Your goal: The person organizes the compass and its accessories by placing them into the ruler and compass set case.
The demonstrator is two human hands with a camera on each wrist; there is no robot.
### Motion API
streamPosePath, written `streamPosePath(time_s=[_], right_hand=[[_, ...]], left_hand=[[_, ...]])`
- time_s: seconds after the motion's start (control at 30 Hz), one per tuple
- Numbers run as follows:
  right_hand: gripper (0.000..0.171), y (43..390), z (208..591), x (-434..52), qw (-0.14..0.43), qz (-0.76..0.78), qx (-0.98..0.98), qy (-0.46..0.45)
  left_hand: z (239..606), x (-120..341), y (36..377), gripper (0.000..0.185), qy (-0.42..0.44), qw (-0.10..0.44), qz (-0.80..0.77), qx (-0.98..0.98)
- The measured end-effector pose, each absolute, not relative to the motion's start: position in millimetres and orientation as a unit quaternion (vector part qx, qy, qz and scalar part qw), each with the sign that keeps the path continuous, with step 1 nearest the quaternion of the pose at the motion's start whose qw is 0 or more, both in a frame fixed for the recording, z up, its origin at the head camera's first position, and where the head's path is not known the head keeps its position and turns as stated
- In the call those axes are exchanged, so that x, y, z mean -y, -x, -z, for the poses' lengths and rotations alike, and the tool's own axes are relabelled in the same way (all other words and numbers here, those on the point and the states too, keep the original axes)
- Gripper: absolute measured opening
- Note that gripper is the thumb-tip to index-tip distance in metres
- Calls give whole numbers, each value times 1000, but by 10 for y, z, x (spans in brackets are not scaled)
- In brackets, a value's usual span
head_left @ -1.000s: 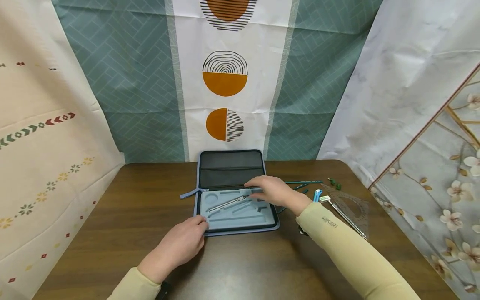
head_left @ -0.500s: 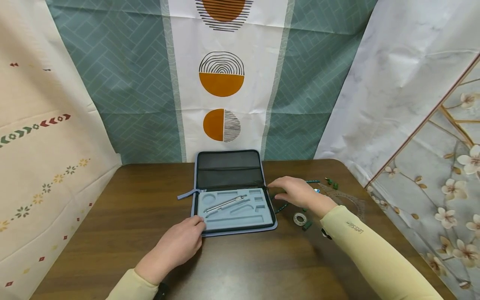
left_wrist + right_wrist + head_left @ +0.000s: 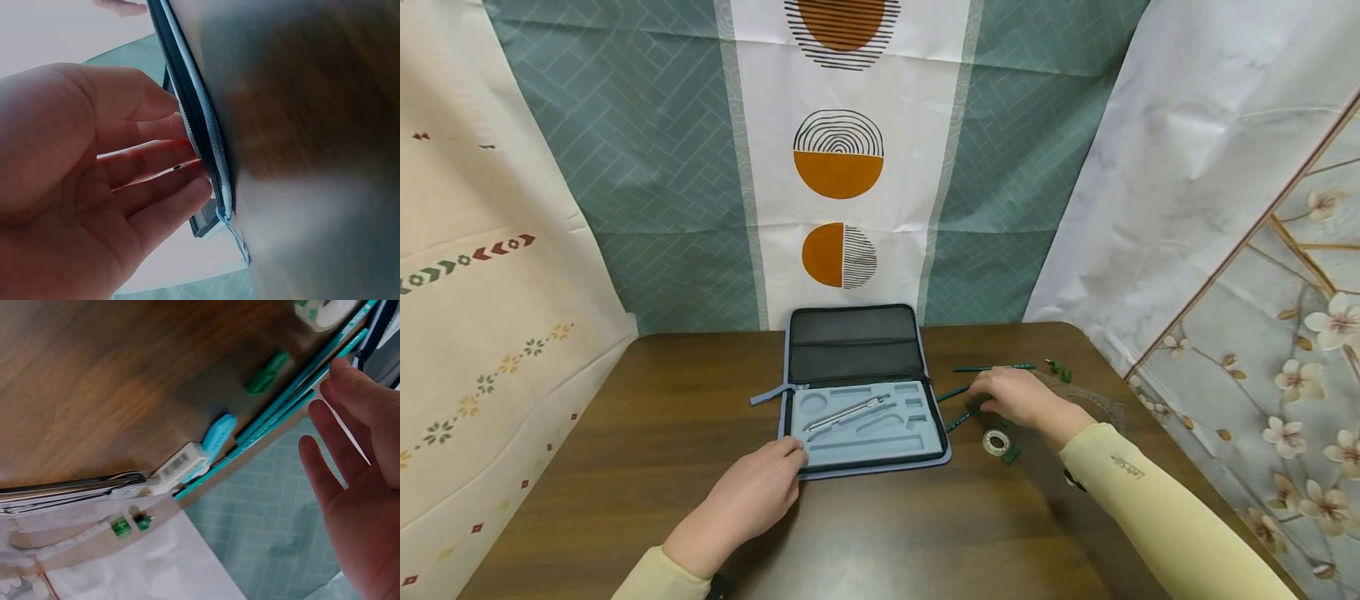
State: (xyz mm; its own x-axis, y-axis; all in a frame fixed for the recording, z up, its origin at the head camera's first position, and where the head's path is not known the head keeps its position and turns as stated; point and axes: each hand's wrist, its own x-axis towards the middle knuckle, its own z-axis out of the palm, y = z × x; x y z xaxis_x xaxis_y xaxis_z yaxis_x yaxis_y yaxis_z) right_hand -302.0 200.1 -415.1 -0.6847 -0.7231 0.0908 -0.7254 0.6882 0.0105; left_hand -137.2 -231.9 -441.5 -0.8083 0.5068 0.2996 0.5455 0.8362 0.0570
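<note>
An unzipped pencil case (image 3: pixel 871 473) lies open on the table, with a light blue moulded tray (image 3: pixel 820 454) in its base. A metal compass (image 3: pixel 846 413) lies slantwise in the tray. My left hand (image 3: pixel 760 492) rests at the case's front left corner; in the left wrist view its extended fingers (image 3: pixel 159 215) touch the zipped edge. To the right of the case, my right hand (image 3: pixel 1018 396) hovers over teal pencils (image 3: pixel 958 419), fingers spread and holding nothing. In the right wrist view a white eraser (image 3: pixel 178 469) lies beside a blue object (image 3: pixel 219 434).
A roll of tape (image 3: pixel 996 442) and a green block (image 3: pixel 1011 455) lie right of the case. Farther right are a clear protractor (image 3: pixel 1097 404) and small green pieces (image 3: pixel 1060 371). The right wrist view also shows a slim metal tool (image 3: pixel 75 494). Patterned cloth hangs behind the table.
My right hand has moved right, from over the tray to above the pencils, leaving the compass lying in the tray. My left hand has stayed at the case's corner.
</note>
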Motion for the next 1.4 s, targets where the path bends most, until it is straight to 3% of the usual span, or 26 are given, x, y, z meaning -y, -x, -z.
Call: streamPosePath(time_s=[0.37,1.4], right_hand=[[27,3067,4242,-2080,65,6,916,-396],[25,3119,4327,-2083,82,9,915,-396]], left_hand=[[4429,2394,1425,27,291,125,88,945],[4452,2383,1502,26,275,139,124,943]])
